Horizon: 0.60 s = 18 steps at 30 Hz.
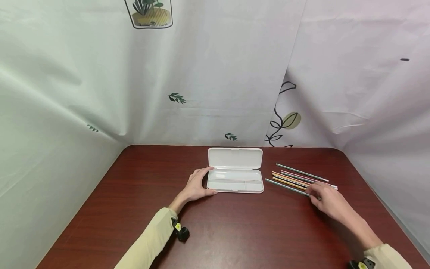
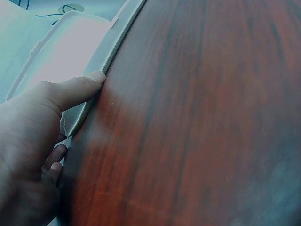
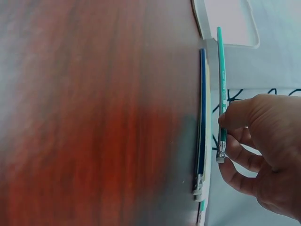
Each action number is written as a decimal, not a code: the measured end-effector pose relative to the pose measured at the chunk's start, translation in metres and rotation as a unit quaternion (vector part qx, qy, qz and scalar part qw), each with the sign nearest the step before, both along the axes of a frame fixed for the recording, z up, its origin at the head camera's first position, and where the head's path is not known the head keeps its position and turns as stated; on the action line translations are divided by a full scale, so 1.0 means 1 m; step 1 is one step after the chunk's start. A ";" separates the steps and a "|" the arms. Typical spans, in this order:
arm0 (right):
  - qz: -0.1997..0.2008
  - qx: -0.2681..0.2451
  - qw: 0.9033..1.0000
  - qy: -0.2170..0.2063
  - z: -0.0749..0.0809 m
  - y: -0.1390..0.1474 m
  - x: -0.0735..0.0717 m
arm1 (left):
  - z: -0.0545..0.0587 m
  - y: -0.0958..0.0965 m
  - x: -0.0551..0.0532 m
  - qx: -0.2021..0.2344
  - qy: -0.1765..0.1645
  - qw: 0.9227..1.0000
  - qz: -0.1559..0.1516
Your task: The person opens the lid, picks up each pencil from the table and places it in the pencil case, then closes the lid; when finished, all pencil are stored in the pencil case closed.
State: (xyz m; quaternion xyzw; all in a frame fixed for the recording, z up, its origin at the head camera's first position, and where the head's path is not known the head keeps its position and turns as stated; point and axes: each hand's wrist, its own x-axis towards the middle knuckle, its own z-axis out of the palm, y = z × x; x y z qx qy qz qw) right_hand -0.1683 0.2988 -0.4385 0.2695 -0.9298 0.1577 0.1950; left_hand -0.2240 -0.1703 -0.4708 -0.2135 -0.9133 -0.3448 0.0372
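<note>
A white pencil case [image 1: 254, 186] lies with its lid [image 1: 235, 157] raised toward the back of the table; its compartments look bare. At its left end my left hand [image 1: 195, 186] holds it, thumb on the front edge and fingers toward the hinge side. In the left wrist view the thumb [image 2: 82, 89] presses against the case rim. To the right, my right hand [image 1: 327, 198] pinches a green pencil [image 3: 222, 75] near its eraser end between thumb and fingers. That pencil appears raised above the others in the right wrist view.
Several pencils [image 1: 290, 181] lie in a loose bunch right of the case, with another green pencil [image 1: 302, 172] apart behind them. A dark blue one [image 3: 202, 113] shows close by. The brown table [image 1: 255, 228] meets a printed cloth [image 1: 201, 112] behind it.
</note>
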 end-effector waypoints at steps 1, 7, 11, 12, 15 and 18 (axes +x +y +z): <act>0.002 -0.001 1.000 0.001 0.001 -0.001 -0.001 | 0.000 0.000 0.000 0.000 0.000 1.000 0.000; 0.020 -0.011 1.000 0.005 0.005 -0.010 -0.008 | 0.000 0.000 0.000 0.002 0.001 1.000 -0.002; 0.027 -0.012 1.000 0.001 0.009 -0.018 -0.013 | 0.000 0.000 0.001 0.000 0.001 1.000 0.000; 0.029 -0.011 1.000 0.001 0.010 -0.020 -0.014 | 0.000 0.000 0.001 0.000 0.000 1.000 0.001; 0.037 -0.012 0.999 -0.001 0.013 -0.026 -0.017 | 0.000 0.000 0.001 0.001 0.001 1.000 0.003; 0.044 -0.012 0.999 0.002 0.016 -0.033 -0.022 | 0.000 0.000 0.001 0.003 0.000 1.000 0.004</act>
